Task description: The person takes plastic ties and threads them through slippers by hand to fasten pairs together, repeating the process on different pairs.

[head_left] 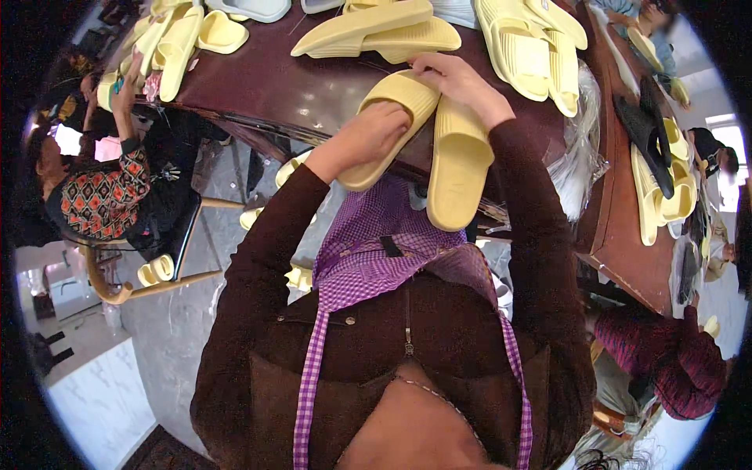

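Two pale yellow slide slippers are held up side by side at the front edge of the table, toes pointing away from me. My left hand [368, 137] reaches into the foot opening of the left slipper [366, 174], its fingertips hidden under the ribbed strap. Across the toe ends lies my right hand [458, 84], its fingers curled over the left slipper's toe and its palm against the right slipper [458, 176]. The right slipper hangs with its heel toward me, beside the left one.
On the dark red table [266, 90] lie more yellow slippers [376, 35], with further piles [529, 55] at the right. Clear plastic bags [578, 157] hang off its right edge. A second table [627, 235] bears slippers. A person [98, 192] sits at the left, others at the right.
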